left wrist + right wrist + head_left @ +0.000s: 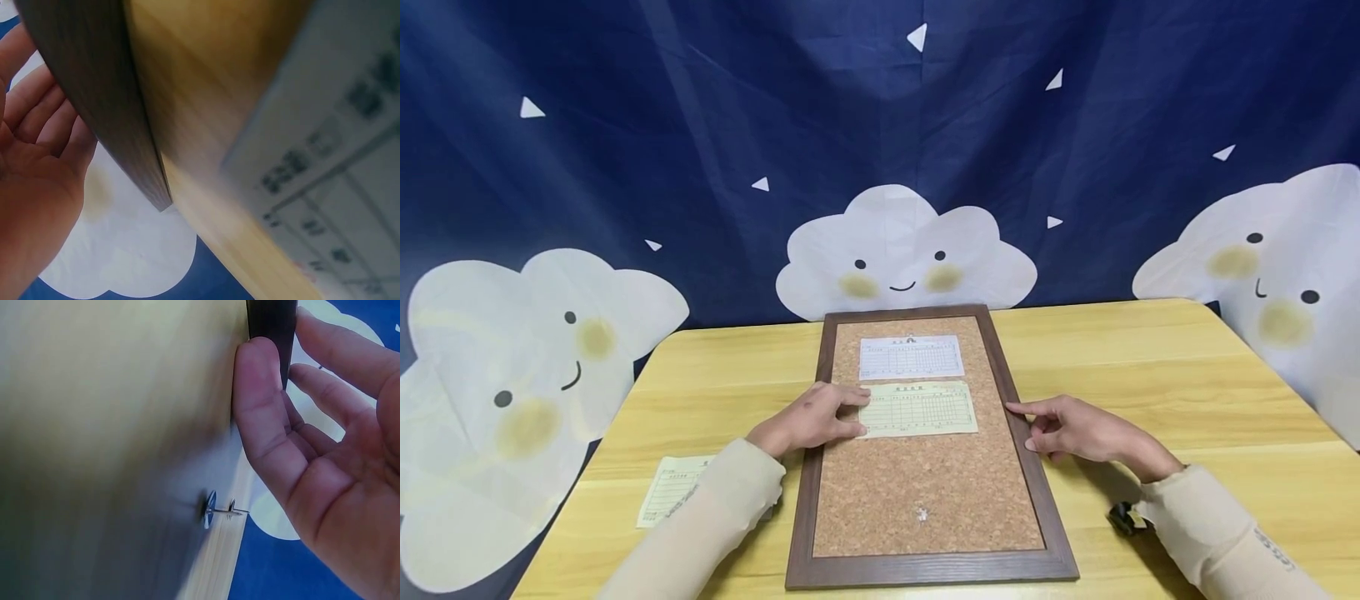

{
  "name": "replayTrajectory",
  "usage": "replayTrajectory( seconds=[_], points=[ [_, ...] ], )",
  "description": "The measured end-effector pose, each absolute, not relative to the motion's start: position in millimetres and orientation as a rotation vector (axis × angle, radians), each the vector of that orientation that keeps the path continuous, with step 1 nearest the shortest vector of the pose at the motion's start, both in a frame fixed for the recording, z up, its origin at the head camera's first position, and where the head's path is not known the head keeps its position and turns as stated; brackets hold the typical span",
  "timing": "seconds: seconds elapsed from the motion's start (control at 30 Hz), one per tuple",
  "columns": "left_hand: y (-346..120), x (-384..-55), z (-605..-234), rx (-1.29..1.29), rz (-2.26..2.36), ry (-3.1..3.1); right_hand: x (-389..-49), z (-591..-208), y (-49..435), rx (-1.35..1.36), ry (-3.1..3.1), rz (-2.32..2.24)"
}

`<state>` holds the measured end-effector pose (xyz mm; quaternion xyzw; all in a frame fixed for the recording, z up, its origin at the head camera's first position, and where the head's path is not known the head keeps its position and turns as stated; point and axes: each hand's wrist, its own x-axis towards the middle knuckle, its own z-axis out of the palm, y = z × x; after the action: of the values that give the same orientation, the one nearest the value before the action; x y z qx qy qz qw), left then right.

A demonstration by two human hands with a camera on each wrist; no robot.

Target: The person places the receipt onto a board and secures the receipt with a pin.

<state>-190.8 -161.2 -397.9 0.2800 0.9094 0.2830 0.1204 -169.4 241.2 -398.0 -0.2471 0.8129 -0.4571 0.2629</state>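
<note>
I saw the yellow paper [917, 410] lying on the board [925, 475], its long side running left to right. The left hand [811, 417] was nearer, fingers loose at the paper's left end; the right hand [1086, 429] touched the board's right edge, but I couldn't tell if it gripped.

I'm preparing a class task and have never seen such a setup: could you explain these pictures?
There is no machine, only a person's bare left hand and right hand. The wide picture comes from a head-worn camera, the close-ups from one on each wrist. On the wooden table lies a cork board in a brown frame, bearing a white form beyond a yellowish form. Another paper lies to the left, partly behind a sleeve. The left hand touches the yellowish form's left edge; the right touches the frame's right side. Neither visibly lifts anything.
</note>
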Motion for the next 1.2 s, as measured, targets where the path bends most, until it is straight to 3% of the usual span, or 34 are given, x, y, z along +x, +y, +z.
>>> replayTrajectory(
  seconds=[1.2],
  points=[
    [-160.1, -193.7, -396.6, 0.789, 0.801, 2.663, -166.4, -387.6, 248.9, -0.735, 2.251, -1.201]
  ],
)
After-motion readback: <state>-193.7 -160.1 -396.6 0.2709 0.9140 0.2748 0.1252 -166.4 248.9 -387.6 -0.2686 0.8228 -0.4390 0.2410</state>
